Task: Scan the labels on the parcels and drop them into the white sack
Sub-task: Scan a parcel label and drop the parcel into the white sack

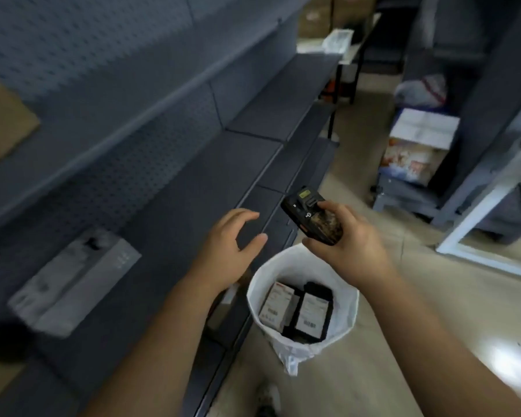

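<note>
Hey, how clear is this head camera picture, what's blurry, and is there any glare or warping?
Head view: the parcel on the shelf is smeared by motion blur; the left hand, the right hand with the scanner, and the sack are sharper; glare on the floor at lower right; wide-angle bending at the edges.

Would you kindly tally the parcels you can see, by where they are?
In the white sack: 2 labelled parcels
On the shelf: 1 grey parcel, 1 brown parcel
Total: 4
</note>
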